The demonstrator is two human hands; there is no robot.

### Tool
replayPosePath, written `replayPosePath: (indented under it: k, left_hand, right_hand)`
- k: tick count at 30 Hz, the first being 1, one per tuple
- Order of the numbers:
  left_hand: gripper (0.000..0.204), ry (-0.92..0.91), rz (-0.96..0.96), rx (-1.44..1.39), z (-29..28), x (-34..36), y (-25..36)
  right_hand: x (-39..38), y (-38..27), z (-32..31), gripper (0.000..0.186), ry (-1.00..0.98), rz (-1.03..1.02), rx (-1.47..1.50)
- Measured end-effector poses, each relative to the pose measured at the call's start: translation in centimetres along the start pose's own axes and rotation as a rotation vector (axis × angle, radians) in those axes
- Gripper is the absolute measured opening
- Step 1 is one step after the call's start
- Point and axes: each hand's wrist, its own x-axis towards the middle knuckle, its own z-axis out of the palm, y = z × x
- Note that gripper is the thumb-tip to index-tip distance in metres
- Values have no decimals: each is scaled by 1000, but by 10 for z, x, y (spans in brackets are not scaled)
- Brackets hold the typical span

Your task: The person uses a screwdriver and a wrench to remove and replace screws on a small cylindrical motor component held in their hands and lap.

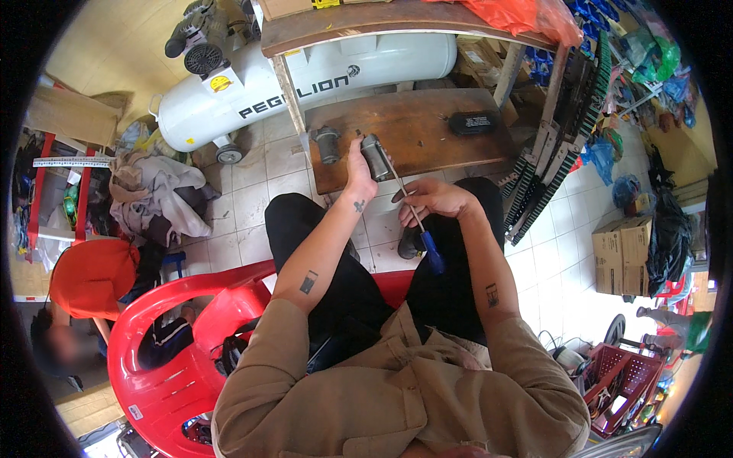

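My left hand (359, 174) is wrapped around a grey metal cylinder that looks like a small motor (376, 159), held up over the near edge of a low wooden shelf. In my right hand (441, 200) is a long screwdriver (432, 253) with a blue handle, which hangs down toward my lap. Its thin shaft slants up and left past my fingers to the cylinder's side; whether the tip touches it I cannot tell. A second grey metal cylinder (328, 146) stands on the shelf, left of my left hand.
The wooden shelf (427, 145) carries a black case (473, 123) at its right. Behind lies a white air compressor tank (305, 84). Dark toothed strips (553, 145) lean at the right, near cardboard boxes (622, 256). A red plastic chair (164, 343) and a person in orange (95, 278) are left.
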Motion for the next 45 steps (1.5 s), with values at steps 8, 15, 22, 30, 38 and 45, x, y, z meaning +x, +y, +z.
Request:
replayPosePath:
  k: [8, 15, 22, 30, 38, 45]
  left_hand:
    - [36, 26, 37, 7, 1, 3, 3]
    - [37, 26, 2, -42, 1, 5, 2]
    - [37, 42, 11, -28, 0, 4, 1]
    - [36, 37, 40, -36, -4, 12, 8]
    - [34, 35, 35, 32, 4, 0, 8]
    - [32, -7, 38, 23, 7, -1, 9]
  right_hand:
    - [9, 6, -2, 35, 323, -27, -186]
    - [33, 17, 10, 49, 240, 123, 63]
    - [33, 9, 8, 61, 17, 190, 486]
    - [30, 18, -1, 30, 127, -65, 384]
    - [22, 8, 4, 28, 239, -19, 133]
    - [29, 14, 5, 33, 460, -110, -64]
